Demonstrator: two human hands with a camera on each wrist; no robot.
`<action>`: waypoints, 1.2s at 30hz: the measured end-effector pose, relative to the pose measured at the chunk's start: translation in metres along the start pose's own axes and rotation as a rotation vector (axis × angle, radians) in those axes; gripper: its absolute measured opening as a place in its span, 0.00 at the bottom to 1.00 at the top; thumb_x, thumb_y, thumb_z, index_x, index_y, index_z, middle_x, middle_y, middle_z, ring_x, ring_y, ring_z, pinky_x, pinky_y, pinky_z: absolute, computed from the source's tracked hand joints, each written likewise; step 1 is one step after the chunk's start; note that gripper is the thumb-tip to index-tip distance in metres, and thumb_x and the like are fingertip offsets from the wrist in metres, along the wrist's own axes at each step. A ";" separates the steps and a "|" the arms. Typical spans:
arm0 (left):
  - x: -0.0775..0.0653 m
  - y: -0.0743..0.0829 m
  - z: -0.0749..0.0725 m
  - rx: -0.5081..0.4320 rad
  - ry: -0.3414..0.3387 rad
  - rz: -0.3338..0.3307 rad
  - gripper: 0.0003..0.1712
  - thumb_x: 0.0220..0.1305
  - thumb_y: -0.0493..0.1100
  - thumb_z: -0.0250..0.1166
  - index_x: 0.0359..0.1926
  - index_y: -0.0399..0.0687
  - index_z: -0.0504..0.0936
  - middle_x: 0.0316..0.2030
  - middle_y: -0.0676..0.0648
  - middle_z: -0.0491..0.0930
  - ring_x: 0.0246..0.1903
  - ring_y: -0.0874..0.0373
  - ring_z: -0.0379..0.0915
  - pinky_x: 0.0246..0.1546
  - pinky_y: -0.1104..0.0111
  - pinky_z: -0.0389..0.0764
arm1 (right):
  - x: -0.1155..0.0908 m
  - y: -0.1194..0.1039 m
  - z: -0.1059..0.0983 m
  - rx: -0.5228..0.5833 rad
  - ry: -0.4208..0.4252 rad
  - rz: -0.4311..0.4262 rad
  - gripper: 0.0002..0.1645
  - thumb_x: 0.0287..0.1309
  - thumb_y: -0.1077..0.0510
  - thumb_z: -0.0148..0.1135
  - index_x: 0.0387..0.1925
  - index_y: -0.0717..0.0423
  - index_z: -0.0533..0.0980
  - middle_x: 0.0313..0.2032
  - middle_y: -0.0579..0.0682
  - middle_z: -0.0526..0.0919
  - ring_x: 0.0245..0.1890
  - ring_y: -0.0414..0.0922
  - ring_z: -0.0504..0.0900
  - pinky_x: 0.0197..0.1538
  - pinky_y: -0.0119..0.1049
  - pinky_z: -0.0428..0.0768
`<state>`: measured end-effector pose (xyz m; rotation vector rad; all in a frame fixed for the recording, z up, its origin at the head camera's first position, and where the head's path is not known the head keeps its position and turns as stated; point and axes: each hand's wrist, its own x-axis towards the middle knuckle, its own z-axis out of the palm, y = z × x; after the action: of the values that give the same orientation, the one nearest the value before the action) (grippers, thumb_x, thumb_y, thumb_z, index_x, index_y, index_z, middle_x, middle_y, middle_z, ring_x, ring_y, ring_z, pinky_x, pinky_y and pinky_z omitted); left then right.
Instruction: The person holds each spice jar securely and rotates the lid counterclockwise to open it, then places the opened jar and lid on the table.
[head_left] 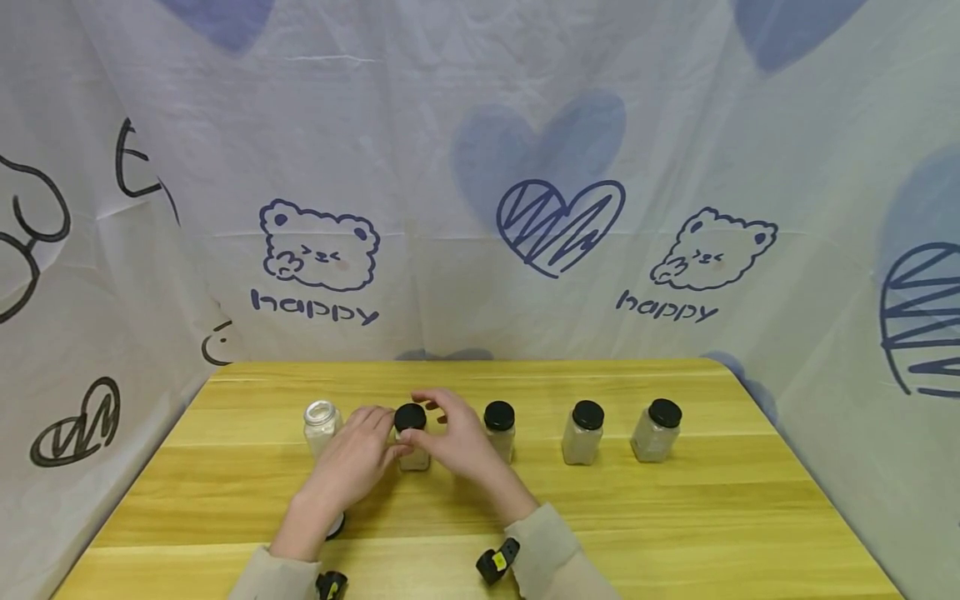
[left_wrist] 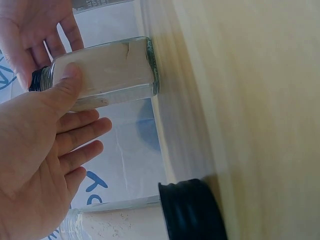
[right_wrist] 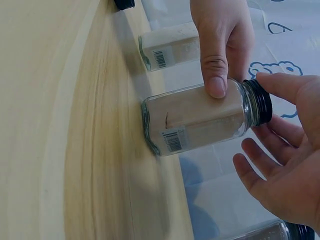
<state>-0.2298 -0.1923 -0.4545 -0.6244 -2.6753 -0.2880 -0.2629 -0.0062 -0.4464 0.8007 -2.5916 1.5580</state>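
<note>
My left hand (head_left: 354,454) grips the body of a square glass jar (right_wrist: 195,120) filled with pale powder, its thumb laid along the near side. The jar stands upright on the table under a black screw lid (head_left: 410,416). From the other side my right hand (head_left: 459,437) pinches that lid between thumb and fingertips, its remaining fingers spread loosely. Left of my left hand stands a similar jar (head_left: 320,423) with no lid, partly hidden by the hand. A loose black lid (left_wrist: 192,210) lies nearer me on the table, mostly behind my left wrist in the head view.
Three more black-lidded jars stand to the right: one (head_left: 499,417) just behind my right hand, another (head_left: 583,433) and the last (head_left: 656,432) farther along. The wooden table (head_left: 675,525) ends at a printed cloth (head_left: 442,275) hanging behind it.
</note>
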 end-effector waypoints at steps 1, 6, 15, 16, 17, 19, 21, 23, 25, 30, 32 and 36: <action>0.000 0.000 0.000 -0.002 0.001 0.000 0.29 0.60 0.55 0.65 0.51 0.35 0.77 0.49 0.42 0.78 0.54 0.46 0.70 0.61 0.55 0.69 | 0.000 0.000 0.000 0.010 0.015 0.005 0.31 0.53 0.49 0.69 0.59 0.44 0.71 0.56 0.40 0.74 0.56 0.44 0.72 0.56 0.45 0.75; 0.000 0.000 0.001 -0.009 -0.001 -0.002 0.28 0.60 0.54 0.65 0.51 0.35 0.77 0.49 0.42 0.78 0.54 0.46 0.70 0.60 0.56 0.70 | -0.002 -0.001 -0.002 0.024 0.046 0.011 0.28 0.52 0.50 0.70 0.54 0.50 0.74 0.51 0.43 0.76 0.54 0.47 0.73 0.54 0.49 0.75; 0.000 0.000 0.001 -0.002 -0.016 -0.015 0.29 0.61 0.55 0.64 0.52 0.35 0.76 0.51 0.42 0.78 0.55 0.46 0.69 0.61 0.56 0.70 | -0.001 -0.002 -0.003 -0.012 0.037 0.014 0.28 0.52 0.49 0.70 0.55 0.49 0.75 0.52 0.42 0.76 0.54 0.45 0.74 0.55 0.47 0.76; 0.001 -0.001 0.001 -0.001 -0.016 -0.015 0.29 0.61 0.55 0.64 0.52 0.35 0.76 0.51 0.42 0.78 0.55 0.46 0.69 0.60 0.56 0.70 | -0.001 -0.002 -0.003 -0.015 0.038 0.009 0.28 0.52 0.49 0.70 0.55 0.49 0.75 0.52 0.43 0.76 0.54 0.46 0.74 0.54 0.47 0.76; 0.001 -0.001 0.001 0.000 -0.017 -0.014 0.29 0.61 0.55 0.64 0.52 0.35 0.76 0.51 0.42 0.78 0.55 0.46 0.69 0.60 0.56 0.70 | -0.001 -0.002 -0.003 -0.017 0.036 0.005 0.28 0.52 0.49 0.70 0.55 0.49 0.75 0.52 0.43 0.76 0.54 0.46 0.75 0.54 0.47 0.76; 0.001 -0.001 0.001 0.002 -0.016 -0.009 0.28 0.61 0.54 0.64 0.52 0.36 0.76 0.50 0.42 0.78 0.55 0.46 0.69 0.60 0.56 0.70 | 0.000 -0.002 -0.002 -0.030 0.029 -0.001 0.29 0.53 0.49 0.70 0.56 0.49 0.75 0.53 0.43 0.76 0.55 0.47 0.74 0.54 0.46 0.76; 0.001 -0.001 0.001 0.003 -0.014 -0.005 0.28 0.61 0.54 0.64 0.52 0.36 0.76 0.50 0.42 0.78 0.54 0.46 0.69 0.60 0.56 0.70 | 0.001 -0.001 -0.001 -0.045 0.017 -0.004 0.29 0.53 0.49 0.69 0.57 0.47 0.74 0.54 0.42 0.76 0.56 0.46 0.74 0.55 0.45 0.76; 0.001 0.000 0.001 0.002 -0.012 -0.003 0.28 0.61 0.54 0.64 0.52 0.35 0.76 0.50 0.42 0.78 0.54 0.46 0.70 0.60 0.56 0.70 | 0.002 -0.001 -0.001 -0.050 0.000 -0.009 0.29 0.54 0.50 0.68 0.58 0.46 0.74 0.56 0.42 0.75 0.57 0.44 0.73 0.55 0.44 0.76; 0.001 0.000 0.000 0.002 -0.010 -0.001 0.28 0.61 0.54 0.64 0.52 0.35 0.76 0.50 0.42 0.78 0.54 0.46 0.70 0.60 0.56 0.70 | 0.002 0.000 0.000 -0.056 -0.020 -0.013 0.29 0.56 0.49 0.67 0.60 0.43 0.72 0.57 0.41 0.74 0.57 0.42 0.72 0.56 0.44 0.75; 0.001 0.000 0.000 0.006 -0.005 0.006 0.29 0.60 0.54 0.65 0.52 0.34 0.77 0.50 0.41 0.78 0.54 0.46 0.70 0.60 0.56 0.71 | 0.002 0.002 0.000 -0.063 -0.073 0.001 0.32 0.59 0.49 0.64 0.65 0.40 0.68 0.62 0.42 0.71 0.61 0.41 0.69 0.58 0.44 0.74; 0.000 0.000 0.000 0.004 -0.005 0.007 0.29 0.60 0.54 0.65 0.52 0.34 0.76 0.50 0.41 0.78 0.54 0.45 0.70 0.60 0.55 0.70 | 0.002 0.001 0.000 -0.053 -0.077 0.006 0.33 0.59 0.50 0.64 0.65 0.41 0.67 0.62 0.42 0.70 0.61 0.42 0.69 0.59 0.44 0.74; 0.000 0.000 0.000 -0.005 -0.011 -0.001 0.29 0.60 0.53 0.65 0.53 0.34 0.76 0.51 0.41 0.78 0.55 0.45 0.70 0.61 0.55 0.69 | 0.001 0.001 -0.001 -0.019 -0.033 0.006 0.32 0.56 0.50 0.67 0.63 0.43 0.69 0.59 0.41 0.73 0.59 0.44 0.71 0.58 0.44 0.74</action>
<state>-0.2298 -0.1921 -0.4546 -0.6284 -2.6863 -0.2917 -0.2646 -0.0057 -0.4468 0.8240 -2.6302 1.5320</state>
